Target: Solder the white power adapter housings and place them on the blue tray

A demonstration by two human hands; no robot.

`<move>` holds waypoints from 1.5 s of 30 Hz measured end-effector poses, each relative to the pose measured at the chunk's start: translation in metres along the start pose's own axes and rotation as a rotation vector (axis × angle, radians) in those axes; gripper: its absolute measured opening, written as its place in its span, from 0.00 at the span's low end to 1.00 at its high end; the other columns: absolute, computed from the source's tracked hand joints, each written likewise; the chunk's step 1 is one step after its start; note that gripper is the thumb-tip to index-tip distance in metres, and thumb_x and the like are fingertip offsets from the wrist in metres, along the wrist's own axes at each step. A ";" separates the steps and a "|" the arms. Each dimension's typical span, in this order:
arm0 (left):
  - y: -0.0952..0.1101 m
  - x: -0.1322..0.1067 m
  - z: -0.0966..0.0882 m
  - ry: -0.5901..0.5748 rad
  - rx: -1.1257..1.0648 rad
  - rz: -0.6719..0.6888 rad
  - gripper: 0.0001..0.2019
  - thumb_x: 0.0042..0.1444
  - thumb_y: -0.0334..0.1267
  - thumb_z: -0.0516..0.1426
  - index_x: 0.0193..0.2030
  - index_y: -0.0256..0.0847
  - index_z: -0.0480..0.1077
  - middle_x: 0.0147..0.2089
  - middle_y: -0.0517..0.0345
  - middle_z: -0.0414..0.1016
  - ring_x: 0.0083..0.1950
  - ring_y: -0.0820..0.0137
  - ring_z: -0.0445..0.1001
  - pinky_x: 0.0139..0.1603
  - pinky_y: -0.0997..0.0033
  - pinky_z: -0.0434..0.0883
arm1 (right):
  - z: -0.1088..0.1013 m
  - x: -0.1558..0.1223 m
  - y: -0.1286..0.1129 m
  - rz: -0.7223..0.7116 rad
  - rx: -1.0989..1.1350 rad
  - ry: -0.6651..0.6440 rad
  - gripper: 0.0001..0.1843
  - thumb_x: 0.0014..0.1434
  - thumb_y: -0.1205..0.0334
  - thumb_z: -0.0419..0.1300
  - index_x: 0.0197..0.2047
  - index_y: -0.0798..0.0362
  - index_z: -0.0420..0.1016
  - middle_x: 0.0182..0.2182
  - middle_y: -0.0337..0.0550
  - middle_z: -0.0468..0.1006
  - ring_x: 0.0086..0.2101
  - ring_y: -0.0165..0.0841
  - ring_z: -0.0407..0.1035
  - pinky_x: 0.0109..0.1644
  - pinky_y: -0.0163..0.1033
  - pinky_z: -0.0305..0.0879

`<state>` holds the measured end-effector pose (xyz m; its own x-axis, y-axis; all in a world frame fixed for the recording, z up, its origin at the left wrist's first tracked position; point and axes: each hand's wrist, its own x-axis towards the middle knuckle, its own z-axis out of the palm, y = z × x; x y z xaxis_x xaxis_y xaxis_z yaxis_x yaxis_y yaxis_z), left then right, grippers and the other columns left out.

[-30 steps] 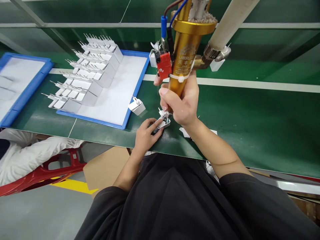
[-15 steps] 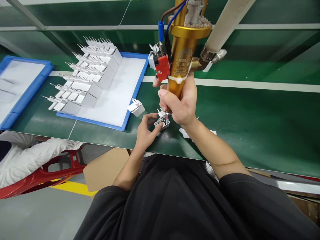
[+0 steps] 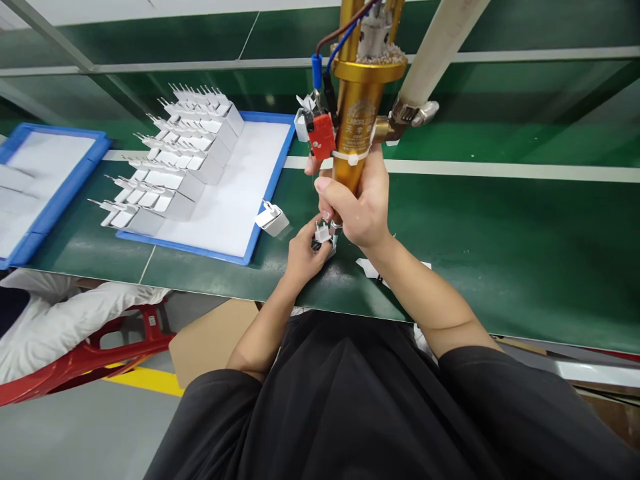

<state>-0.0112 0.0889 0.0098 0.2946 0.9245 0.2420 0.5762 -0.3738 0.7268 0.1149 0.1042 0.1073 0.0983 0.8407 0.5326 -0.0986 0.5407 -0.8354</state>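
My right hand (image 3: 361, 203) is wrapped round the lower part of a gold screwdriver (image 3: 353, 127) that hangs upright, with a red switch (image 3: 321, 135) strapped to its side. Below it, my left hand (image 3: 306, 252) grips a small white plug adapter (image 3: 323, 232) between thumb and fingers, prongs upward. The screwdriver's tip is right beside the adapter; whether they touch I cannot tell. Part of the adapter's casing is hidden by my fingers. Left of my hand, another white plug adapter (image 3: 271, 218) sits near the tray's edge.
A blue-rimmed tray (image 3: 253, 240) carries rows of white plug adapters (image 3: 200, 143). A second blue-rimmed tray (image 3: 65, 190) lies farther left. White pieces (image 3: 370, 268) rest under my right forearm. A thick pale hose (image 3: 440, 53) joins the screwdriver. Someone's white-clothed leg (image 3: 85, 313) is beside a red stool (image 3: 145, 337).
My left hand has moved slightly right and up, and its fingers have closed in round the adapter. The pronged part now covers the open casing seen before. My right hand stays on the screwdriver.
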 end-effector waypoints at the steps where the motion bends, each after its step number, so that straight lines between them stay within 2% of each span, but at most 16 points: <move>1: 0.001 0.000 -0.003 -0.023 0.056 0.065 0.23 0.54 0.32 0.54 0.58 0.39 0.66 0.38 0.55 0.74 0.37 0.68 0.72 0.40 0.68 0.71 | 0.000 0.000 0.000 -0.003 -0.010 -0.004 0.16 0.61 0.49 0.54 0.45 0.49 0.56 0.37 0.36 0.74 0.26 0.21 0.63 0.34 0.34 0.68; 4: 0.006 -0.003 -0.018 -0.157 0.192 0.242 0.21 0.58 0.35 0.53 0.59 0.37 0.64 0.46 0.49 0.74 0.49 0.61 0.69 0.51 0.60 0.70 | 0.000 0.000 0.001 -0.017 -0.025 -0.014 0.16 0.62 0.48 0.52 0.46 0.49 0.55 0.38 0.36 0.74 0.28 0.21 0.65 0.37 0.35 0.70; 6: 0.010 -0.006 -0.027 -0.218 0.258 0.284 0.18 0.63 0.37 0.50 0.59 0.38 0.64 0.50 0.48 0.73 0.53 0.60 0.67 0.56 0.56 0.67 | 0.000 0.000 0.003 -0.023 -0.038 -0.012 0.15 0.62 0.49 0.52 0.46 0.49 0.55 0.39 0.37 0.74 0.31 0.22 0.68 0.40 0.36 0.71; 9: 0.012 -0.014 -0.032 -0.193 0.301 0.255 0.15 0.66 0.40 0.49 0.56 0.38 0.65 0.46 0.48 0.75 0.49 0.63 0.70 0.53 0.62 0.69 | 0.000 0.001 0.004 -0.024 -0.063 -0.005 0.15 0.63 0.49 0.51 0.46 0.50 0.55 0.41 0.39 0.74 0.36 0.24 0.71 0.44 0.37 0.73; 14: 0.005 -0.026 -0.020 -0.034 0.293 0.104 0.16 0.60 0.46 0.57 0.51 0.42 0.68 0.41 0.54 0.77 0.41 0.68 0.76 0.43 0.71 0.71 | 0.000 0.002 0.005 -0.012 -0.055 -0.009 0.15 0.63 0.51 0.52 0.46 0.50 0.55 0.41 0.38 0.74 0.38 0.25 0.73 0.46 0.39 0.74; 20: 0.005 -0.034 -0.004 0.011 0.205 -0.012 0.15 0.60 0.48 0.57 0.50 0.45 0.67 0.42 0.55 0.77 0.42 0.66 0.77 0.44 0.69 0.71 | -0.001 0.003 0.003 -0.009 -0.009 0.021 0.15 0.60 0.51 0.55 0.44 0.50 0.57 0.38 0.35 0.75 0.38 0.26 0.74 0.46 0.39 0.74; 23: 0.007 -0.034 -0.001 -0.023 0.263 -0.045 0.15 0.62 0.48 0.55 0.51 0.44 0.65 0.41 0.53 0.76 0.43 0.63 0.76 0.40 0.68 0.70 | -0.001 0.002 0.002 -0.022 0.012 0.027 0.15 0.60 0.51 0.55 0.44 0.50 0.57 0.38 0.35 0.75 0.38 0.26 0.74 0.45 0.39 0.73; 26: 0.011 -0.032 -0.002 -0.114 0.408 -0.078 0.21 0.62 0.51 0.54 0.57 0.42 0.62 0.42 0.49 0.76 0.46 0.57 0.75 0.35 0.67 0.68 | -0.001 0.002 0.002 -0.023 0.012 0.028 0.15 0.60 0.52 0.55 0.44 0.50 0.57 0.38 0.35 0.75 0.38 0.25 0.74 0.44 0.38 0.73; 28: 0.012 -0.030 -0.005 -0.181 0.483 -0.055 0.25 0.61 0.51 0.54 0.61 0.41 0.60 0.44 0.46 0.76 0.47 0.55 0.74 0.36 0.65 0.68 | -0.002 0.003 0.003 -0.010 0.020 0.034 0.14 0.59 0.54 0.56 0.44 0.50 0.57 0.37 0.35 0.75 0.36 0.25 0.74 0.44 0.37 0.73; 30: 0.010 -0.027 -0.009 -0.209 0.538 -0.010 0.25 0.62 0.50 0.53 0.61 0.38 0.60 0.45 0.44 0.75 0.48 0.54 0.74 0.41 0.61 0.69 | -0.002 0.003 0.004 -0.002 0.050 0.043 0.14 0.59 0.56 0.57 0.44 0.49 0.57 0.37 0.35 0.75 0.35 0.25 0.73 0.43 0.37 0.73; 32: 0.004 -0.022 -0.014 -0.154 0.592 0.021 0.25 0.62 0.49 0.53 0.62 0.37 0.61 0.48 0.41 0.75 0.51 0.51 0.72 0.49 0.54 0.68 | -0.003 0.004 0.005 -0.002 0.075 0.049 0.14 0.58 0.58 0.58 0.44 0.49 0.58 0.36 0.35 0.75 0.34 0.25 0.72 0.42 0.37 0.72; 34: -0.005 -0.017 -0.021 -0.017 0.644 0.024 0.27 0.61 0.49 0.54 0.64 0.37 0.61 0.56 0.37 0.71 0.60 0.47 0.67 0.59 0.45 0.62 | -0.003 0.004 0.007 -0.021 0.090 0.055 0.13 0.58 0.59 0.58 0.44 0.48 0.58 0.35 0.35 0.75 0.33 0.25 0.71 0.41 0.36 0.71; 37: -0.020 -0.010 -0.034 0.159 0.698 -0.008 0.34 0.58 0.48 0.57 0.69 0.39 0.56 0.71 0.35 0.52 0.72 0.42 0.47 0.68 0.36 0.43 | -0.005 0.005 0.010 -0.034 0.108 0.061 0.12 0.57 0.60 0.59 0.43 0.49 0.60 0.34 0.35 0.75 0.30 0.24 0.69 0.36 0.35 0.69; 39: -0.026 -0.007 -0.044 0.176 0.719 -0.029 0.38 0.56 0.47 0.59 0.71 0.39 0.51 0.74 0.35 0.43 0.75 0.42 0.38 0.69 0.35 0.36 | -0.008 0.007 0.013 -0.023 0.123 0.050 0.12 0.57 0.60 0.59 0.43 0.49 0.62 0.34 0.35 0.74 0.26 0.22 0.66 0.30 0.34 0.66; 42: -0.027 0.004 -0.061 0.158 0.722 -0.007 0.43 0.54 0.50 0.61 0.72 0.38 0.47 0.75 0.34 0.39 0.75 0.43 0.36 0.69 0.33 0.36 | -0.015 0.013 0.016 -0.020 0.151 0.031 0.12 0.55 0.61 0.60 0.41 0.50 0.63 0.33 0.35 0.74 0.21 0.21 0.63 0.23 0.32 0.61; 45: -0.023 0.041 -0.076 0.193 0.646 0.059 0.45 0.52 0.56 0.61 0.71 0.39 0.49 0.73 0.35 0.46 0.74 0.43 0.41 0.69 0.35 0.40 | -0.024 0.021 0.019 0.015 0.167 0.005 0.10 0.55 0.62 0.60 0.40 0.50 0.62 0.30 0.33 0.73 0.17 0.19 0.61 0.18 0.31 0.58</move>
<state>-0.0710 0.1411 0.0517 0.2328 0.8755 0.4235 0.9209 -0.3384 0.1933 0.1388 0.1314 0.0989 0.1003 0.8488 0.5192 -0.2631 0.5258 -0.8089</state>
